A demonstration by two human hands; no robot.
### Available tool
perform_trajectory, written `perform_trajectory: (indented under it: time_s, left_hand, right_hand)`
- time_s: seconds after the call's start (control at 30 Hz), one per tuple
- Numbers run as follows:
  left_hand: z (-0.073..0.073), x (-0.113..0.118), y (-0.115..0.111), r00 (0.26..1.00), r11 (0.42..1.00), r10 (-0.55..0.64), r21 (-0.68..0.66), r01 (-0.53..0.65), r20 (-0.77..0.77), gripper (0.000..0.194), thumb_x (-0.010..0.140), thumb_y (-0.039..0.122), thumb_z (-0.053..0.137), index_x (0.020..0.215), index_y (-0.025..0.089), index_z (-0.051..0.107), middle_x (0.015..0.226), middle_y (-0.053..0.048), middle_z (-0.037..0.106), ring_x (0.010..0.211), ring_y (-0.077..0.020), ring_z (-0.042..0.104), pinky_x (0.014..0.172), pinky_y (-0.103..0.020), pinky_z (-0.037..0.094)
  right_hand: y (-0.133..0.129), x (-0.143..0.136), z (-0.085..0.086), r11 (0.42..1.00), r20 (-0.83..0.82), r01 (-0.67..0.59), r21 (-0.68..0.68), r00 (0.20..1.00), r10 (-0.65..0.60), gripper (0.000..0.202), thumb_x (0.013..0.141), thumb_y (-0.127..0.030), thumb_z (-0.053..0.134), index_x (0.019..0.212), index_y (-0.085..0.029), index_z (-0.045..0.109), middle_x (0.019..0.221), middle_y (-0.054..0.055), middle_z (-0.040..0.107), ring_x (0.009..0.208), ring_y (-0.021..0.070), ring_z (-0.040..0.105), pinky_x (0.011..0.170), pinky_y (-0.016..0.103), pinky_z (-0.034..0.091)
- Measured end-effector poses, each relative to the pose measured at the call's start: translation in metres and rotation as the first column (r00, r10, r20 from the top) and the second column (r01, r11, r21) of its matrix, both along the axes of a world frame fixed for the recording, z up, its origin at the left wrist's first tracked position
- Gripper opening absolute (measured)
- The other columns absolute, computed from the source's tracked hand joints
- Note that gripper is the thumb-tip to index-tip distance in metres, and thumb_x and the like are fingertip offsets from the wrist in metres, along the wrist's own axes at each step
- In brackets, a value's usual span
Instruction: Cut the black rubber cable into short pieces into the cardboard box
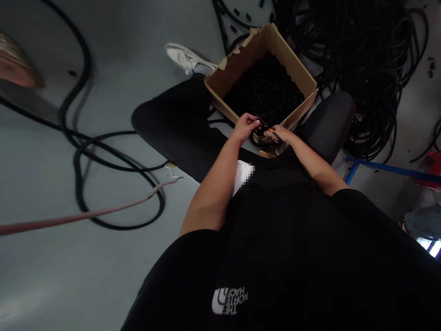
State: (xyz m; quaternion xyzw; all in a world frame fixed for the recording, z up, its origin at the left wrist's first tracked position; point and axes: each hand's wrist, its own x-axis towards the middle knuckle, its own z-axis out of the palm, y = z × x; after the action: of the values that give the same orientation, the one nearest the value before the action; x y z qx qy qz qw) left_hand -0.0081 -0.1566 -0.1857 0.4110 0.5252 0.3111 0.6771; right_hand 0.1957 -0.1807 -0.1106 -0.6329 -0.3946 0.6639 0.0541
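My left hand [246, 127] is closed in a pinch at the near edge of an open cardboard box [292, 55]. Between its fingers is a thin black hose, mostly hidden by the hand. Close beside it, my right hand [283, 134] is wrapped round a cutting tool [272, 130] with an orange and black handle. Its dark front end points toward the left hand; blades are too small to make out. Many short black pieces [267, 85] fill the box beneath and beyond my hands.
The box stands between my bent legs. A large tangle of black hose [365, 59] lies at the far right, and loose hose [77, 179] loops on the left floor. A reddish hose [103, 211] crosses there too. A blue metal bar [392, 168] is at right.
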Motion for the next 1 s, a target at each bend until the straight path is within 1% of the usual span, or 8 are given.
perform_trajectory:
  time_s: [0.13, 0.27, 0.4, 0.5, 0.6, 0.73, 0.87, 1.0]
  left_hand:
    - [-0.004, 0.000, 0.002, 0.999, 0.999, 0.039, -0.003, -0.039, -0.012, 0.063, 0.086, 0.057, 0.112, 0.105, 0.030, 0.058, 0.090, 0.001, 0.077, 0.077, -0.0191, 0.073, 0.077, -0.031, 0.057]
    - [-0.001, -0.001, 0.003, 0.995, 0.998, 0.061, 0.007, -0.060, -0.081, 0.061, 0.091, 0.057, 0.113, 0.104, 0.028, 0.061, 0.081, 0.003, 0.075, 0.068, -0.0168, 0.069, 0.072, -0.029, 0.057]
    - [0.002, -0.002, 0.001, 0.998, 1.000, -0.011, 0.005, 0.012, -0.063, 0.053, 0.086, 0.050, 0.115, 0.098, 0.027, 0.069, 0.077, 0.002, 0.077, 0.065, -0.0166, 0.064, 0.070, -0.030, 0.057]
    - [-0.001, -0.003, 0.000, 0.996, 0.997, -0.077, 0.010, 0.077, -0.036, 0.047, 0.085, 0.046, 0.113, 0.095, 0.026, 0.072, 0.076, 0.001, 0.076, 0.064, -0.0169, 0.061, 0.068, -0.030, 0.053]
    - [-0.007, -0.004, 0.000, 0.995, 0.995, -0.096, -0.010, 0.096, -0.040, 0.043, 0.088, 0.042, 0.111, 0.092, 0.025, 0.072, 0.072, 0.002, 0.070, 0.061, -0.0160, 0.059, 0.065, -0.028, 0.048]
    - [-0.009, -0.004, 0.001, 0.996, 0.995, -0.079, -0.063, 0.076, -0.046, 0.034, 0.092, 0.032, 0.106, 0.089, 0.023, 0.073, 0.067, 0.003, 0.067, 0.057, -0.0136, 0.055, 0.060, -0.024, 0.042]
    - [-0.003, -0.005, 0.003, 0.999, 0.992, -0.025, -0.123, 0.019, -0.045, 0.032, 0.095, 0.023, 0.102, 0.087, 0.023, 0.071, 0.065, 0.005, 0.064, 0.055, -0.0126, 0.053, 0.057, -0.022, 0.040]
    - [0.001, -0.005, 0.005, 0.998, 0.985, 0.053, -0.162, -0.059, -0.040, 0.037, 0.103, 0.022, 0.098, 0.088, 0.024, 0.065, 0.068, 0.005, 0.064, 0.055, -0.0122, 0.051, 0.058, -0.022, 0.040]
  right_hand:
    - [0.001, -0.002, 0.003, 0.997, 0.095, 0.054, 0.053, 0.994, -0.059, 0.054, 0.119, -0.021, 0.086, 0.074, -0.025, 0.055, 0.053, -0.004, 0.053, 0.050, 0.0123, 0.050, 0.047, 0.019, 0.041]
    - [0.000, -0.002, 0.002, 0.995, 0.091, 0.076, 0.059, 0.992, -0.081, 0.053, 0.117, -0.024, 0.092, 0.077, -0.025, 0.058, 0.054, -0.005, 0.054, 0.051, 0.0115, 0.051, 0.048, 0.017, 0.040]
    - [-0.002, 0.000, 0.002, 0.999, 0.071, -0.011, 0.035, 0.997, 0.009, 0.053, 0.112, -0.029, 0.103, 0.078, -0.023, 0.063, 0.063, -0.003, 0.062, 0.061, 0.0123, 0.056, 0.056, 0.018, 0.044]
    - [-0.004, 0.002, 0.003, 0.996, 0.053, -0.087, 0.019, 0.995, 0.086, 0.053, 0.116, -0.034, 0.102, 0.080, -0.020, 0.067, 0.069, -0.002, 0.064, 0.069, 0.0134, 0.058, 0.063, 0.021, 0.045]
    - [-0.004, 0.003, 0.002, 0.996, 0.021, -0.088, 0.032, 0.996, 0.088, 0.052, 0.121, -0.039, 0.100, 0.084, -0.020, 0.068, 0.071, -0.003, 0.063, 0.072, 0.0138, 0.055, 0.067, 0.022, 0.047]
    - [-0.004, 0.002, -0.004, 0.998, -0.011, -0.057, 0.006, 0.998, 0.057, 0.062, 0.118, -0.055, 0.104, 0.084, -0.021, 0.064, 0.071, -0.003, 0.061, 0.069, 0.0136, 0.055, 0.062, 0.021, 0.046]
    - [-0.004, 0.001, -0.012, 1.000, -0.005, 0.022, -0.014, 1.000, -0.022, 0.070, 0.109, -0.071, 0.108, 0.085, -0.024, 0.062, 0.067, -0.003, 0.058, 0.061, 0.0137, 0.053, 0.052, 0.021, 0.043]
    - [-0.003, 0.001, -0.018, 0.998, 0.045, 0.045, 0.043, 0.998, -0.047, 0.073, 0.108, -0.077, 0.106, 0.083, -0.026, 0.060, 0.061, -0.004, 0.053, 0.056, 0.0140, 0.050, 0.047, 0.022, 0.041]
